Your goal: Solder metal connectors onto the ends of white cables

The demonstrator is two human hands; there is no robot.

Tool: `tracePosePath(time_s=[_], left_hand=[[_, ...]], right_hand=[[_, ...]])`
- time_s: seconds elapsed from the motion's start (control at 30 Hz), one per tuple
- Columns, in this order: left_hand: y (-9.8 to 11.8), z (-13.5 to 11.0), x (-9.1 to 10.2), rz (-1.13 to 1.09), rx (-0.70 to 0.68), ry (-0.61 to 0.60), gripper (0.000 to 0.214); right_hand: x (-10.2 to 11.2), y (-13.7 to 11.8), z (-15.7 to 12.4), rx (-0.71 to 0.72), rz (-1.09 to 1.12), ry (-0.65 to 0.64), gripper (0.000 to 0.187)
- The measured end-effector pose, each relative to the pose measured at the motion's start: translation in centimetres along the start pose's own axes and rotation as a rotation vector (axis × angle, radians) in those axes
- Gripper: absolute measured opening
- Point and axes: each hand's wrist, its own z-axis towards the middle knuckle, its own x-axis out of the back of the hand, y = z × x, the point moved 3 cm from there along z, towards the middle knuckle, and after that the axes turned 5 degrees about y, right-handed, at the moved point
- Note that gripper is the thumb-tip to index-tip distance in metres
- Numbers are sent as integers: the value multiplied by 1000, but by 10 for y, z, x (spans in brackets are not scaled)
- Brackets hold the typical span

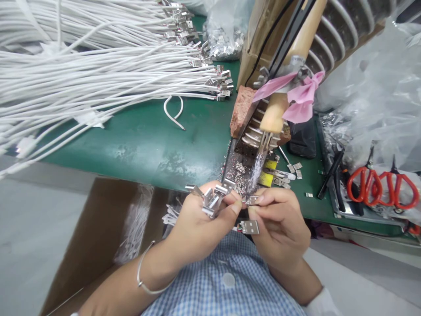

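My left hand [200, 224] is closed around a bunch of USB connectors [213, 199], whose silver shells stick up between thumb and fingers. Between the thumb and fingertips of my right hand [281, 219] is a single USB connector [252, 200], its left end meeting my left fingertips. Just below it, another USB connector [250, 227] with coloured wires at its end lies against my right thumb. Right above the pinched connector is the tip of a soldering iron [258, 171], which rests on a coiled metal holder. Most of the cables in my left hand are hidden.
White cables [115, 79] with USB ends cover the back left of the green table [138, 149]. Solder crumbs [240, 169] and a yellow sponge [268, 172] lie under the iron. A brick [241, 109] supports its holder. Red-handled scissors [365, 186] lie at right.
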Motion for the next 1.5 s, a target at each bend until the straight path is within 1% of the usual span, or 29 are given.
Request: tracePosePath(time_s=[0.17,0.3,0.47,0.6,0.8,0.97,1.07,1.37,1.5], left_hand=[[-1,2,0,-6,17,-2,13],[2,0,0,9,21,2,13],[0,-1,0,46,92,3,12],[-3,-1,-1,36,110,-9,11],[-5,-3,0,64,103,-9,13],[-4,-4,-1,123,57,0,14],[-3,-4,-1,139,38,8,13],[-2,-2,-3,105,34,33,14],[-2,-4,-2,74,9,20,15]], right_hand=[[0,-1,1,27,7,-8,20],[1,-1,2,45,-30,-8,19],[1,1,0,88,-41,-60,17],[3,2,-1,93,-31,-66,17],[4,3,-3,82,-10,-74,17],[2,4,-5,35,-27,-26,20],[2,4,-4,23,-30,-19,20],[3,3,1,46,-20,-37,20],[4,4,3,35,-14,-51,22]])
